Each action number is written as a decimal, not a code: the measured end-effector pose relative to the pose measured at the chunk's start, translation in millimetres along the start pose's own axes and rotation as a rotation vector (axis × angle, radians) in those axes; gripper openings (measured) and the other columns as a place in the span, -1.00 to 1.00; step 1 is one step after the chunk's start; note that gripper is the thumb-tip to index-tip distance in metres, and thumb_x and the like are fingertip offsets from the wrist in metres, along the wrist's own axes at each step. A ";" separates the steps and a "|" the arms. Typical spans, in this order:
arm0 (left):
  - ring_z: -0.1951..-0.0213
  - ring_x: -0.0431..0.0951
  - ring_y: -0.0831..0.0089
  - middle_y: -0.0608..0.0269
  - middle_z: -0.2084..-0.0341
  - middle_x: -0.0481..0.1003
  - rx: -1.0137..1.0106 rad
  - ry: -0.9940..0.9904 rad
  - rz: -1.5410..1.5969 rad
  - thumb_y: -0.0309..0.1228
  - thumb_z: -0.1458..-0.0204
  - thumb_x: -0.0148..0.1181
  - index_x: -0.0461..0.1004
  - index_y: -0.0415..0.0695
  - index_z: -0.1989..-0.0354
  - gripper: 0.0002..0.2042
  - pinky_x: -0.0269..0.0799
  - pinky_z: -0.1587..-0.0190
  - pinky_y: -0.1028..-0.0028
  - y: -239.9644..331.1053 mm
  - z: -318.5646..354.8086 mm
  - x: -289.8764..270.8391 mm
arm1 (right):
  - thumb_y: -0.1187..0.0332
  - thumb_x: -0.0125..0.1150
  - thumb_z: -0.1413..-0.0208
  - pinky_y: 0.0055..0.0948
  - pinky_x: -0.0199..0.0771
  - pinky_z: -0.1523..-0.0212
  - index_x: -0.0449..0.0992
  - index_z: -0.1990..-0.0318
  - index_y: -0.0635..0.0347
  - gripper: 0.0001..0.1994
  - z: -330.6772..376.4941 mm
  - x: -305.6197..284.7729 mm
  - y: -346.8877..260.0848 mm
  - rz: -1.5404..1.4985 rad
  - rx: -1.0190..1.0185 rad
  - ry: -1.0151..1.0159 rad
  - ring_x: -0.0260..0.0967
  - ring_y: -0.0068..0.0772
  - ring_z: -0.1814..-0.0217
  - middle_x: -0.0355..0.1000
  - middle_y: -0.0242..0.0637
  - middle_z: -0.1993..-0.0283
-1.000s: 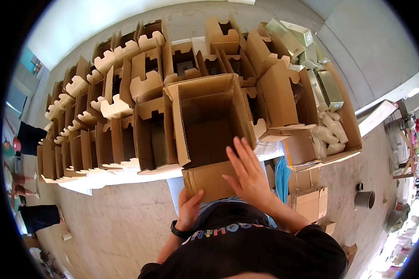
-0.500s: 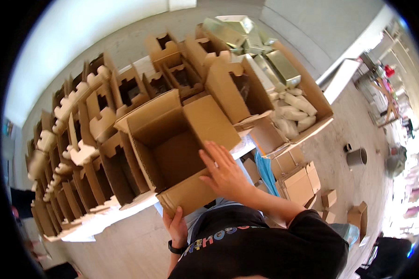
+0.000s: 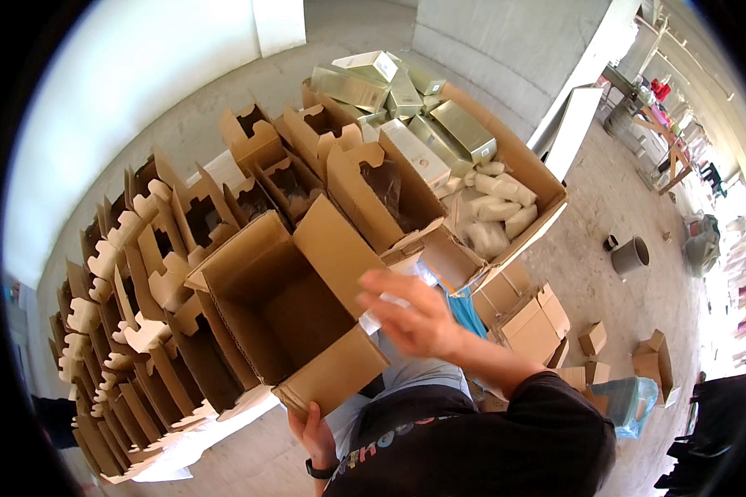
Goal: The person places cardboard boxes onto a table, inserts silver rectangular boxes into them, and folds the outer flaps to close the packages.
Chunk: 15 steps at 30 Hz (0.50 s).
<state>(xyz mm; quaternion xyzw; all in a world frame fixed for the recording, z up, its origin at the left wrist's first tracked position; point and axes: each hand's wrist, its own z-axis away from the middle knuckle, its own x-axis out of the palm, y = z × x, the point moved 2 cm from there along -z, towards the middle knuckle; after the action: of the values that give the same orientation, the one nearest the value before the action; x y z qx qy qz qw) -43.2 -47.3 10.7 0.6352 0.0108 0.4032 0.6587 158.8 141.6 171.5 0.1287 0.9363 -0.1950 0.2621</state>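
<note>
My left hand [image 3: 313, 437] is grasping the outer edge of the front flap of an open carton [image 3: 286, 323], thumb and fingers pinching the cardboard. My right hand [image 3: 414, 316] is hovering with its fingers spread and released, blurring beside the right flap; I cannot tell whether the fingertips are brushing it.

The carton is sitting right in front of me at the near side of the crowded table, tilting a little in my view. It is plain brown and boxy, its mouth facing up and its bottom showing in shadow. The front flap is bending out toward me, the right flap is leaning outward, and the cut edges are showing corrugation.

On its left, rows of narrow brown cartons [image 3: 153, 364] are crowding close, and more are standing behind it. To the right, a large box [image 3: 547, 211] is holding gold boxes [image 3: 464, 128] and white pouches [image 3: 506, 195]. More room is opening above the carton's mouth and, farther right, over the concrete floor [image 3: 593, 277], where a grey bucket [image 3: 631, 256] is standing.
</note>
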 end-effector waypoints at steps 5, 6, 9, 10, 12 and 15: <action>-0.11 0.38 0.32 0.08 -0.11 0.35 0.009 -0.006 -0.034 -0.58 -0.11 0.08 0.17 -0.33 -0.22 -0.53 0.24 -0.20 0.30 -2.6 0.0 -5.6 | 0.58 0.19 0.06 -0.24 0.45 0.10 0.48 0.24 0.28 -0.82 -35.3 -53.1 92.8 0.277 0.230 0.420 0.41 -0.01 0.05 0.46 -0.07 0.09; -0.11 0.38 0.32 0.09 -0.10 0.36 0.014 -0.019 -0.036 -0.57 -0.11 0.09 0.17 -0.33 -0.21 -0.52 0.24 -0.19 0.31 -2.8 -1.2 -5.4 | 0.55 0.19 0.04 -0.21 0.43 0.05 0.48 0.19 0.26 -0.79 -43.0 -60.2 119.5 0.282 0.294 0.346 0.39 0.01 0.04 0.44 -0.06 0.06; -0.10 0.38 0.32 0.10 -0.08 0.37 0.043 -0.015 -0.037 -0.56 -0.10 0.12 0.18 -0.33 -0.20 -0.52 0.25 -0.19 0.31 -0.6 0.2 -4.1 | 0.42 0.24 0.03 -0.15 0.34 -0.10 0.41 0.02 0.17 -0.64 -29.0 -51.0 208.7 0.413 0.398 0.003 0.29 0.08 -0.12 0.33 0.01 -0.09; -0.10 0.38 0.32 0.10 -0.08 0.37 0.051 -0.007 -0.029 -0.55 -0.09 0.13 0.19 -0.33 -0.19 -0.52 0.25 -0.19 0.31 -1.8 -1.4 -2.6 | 0.37 0.27 0.04 -0.13 0.31 -0.15 0.39 -0.04 0.15 -0.57 -17.9 -42.2 235.7 0.482 0.414 -0.135 0.24 0.10 -0.19 0.29 0.04 -0.15; -0.10 0.38 0.32 0.11 -0.07 0.38 0.035 -0.010 -0.020 -0.56 -0.08 0.13 0.20 -0.33 -0.19 -0.53 0.25 -0.19 0.31 -4.0 -3.7 -2.7 | 0.26 0.33 0.09 -0.10 0.22 -0.24 0.28 -0.16 0.09 -0.40 6.4 -26.1 272.5 0.483 0.463 -0.345 0.10 0.14 -0.31 0.15 0.11 -0.26; -0.10 0.39 0.32 0.12 -0.06 0.39 0.028 -0.001 -0.019 -0.56 -0.08 0.13 0.21 -0.32 -0.18 -0.53 0.25 -0.18 0.31 -2.0 -3.3 0.5 | 0.13 0.39 0.16 -0.09 0.14 -0.33 0.14 -0.30 0.00 -0.19 23.5 -8.3 298.4 0.491 0.576 -0.542 -0.07 0.21 -0.42 -0.05 0.19 -0.37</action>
<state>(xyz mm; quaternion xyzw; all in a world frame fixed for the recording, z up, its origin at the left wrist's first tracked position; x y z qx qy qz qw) -43.6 -44.0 8.6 0.6444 0.0223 0.3963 0.6536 278.5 396.1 68.7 0.3584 0.6837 -0.4058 0.4894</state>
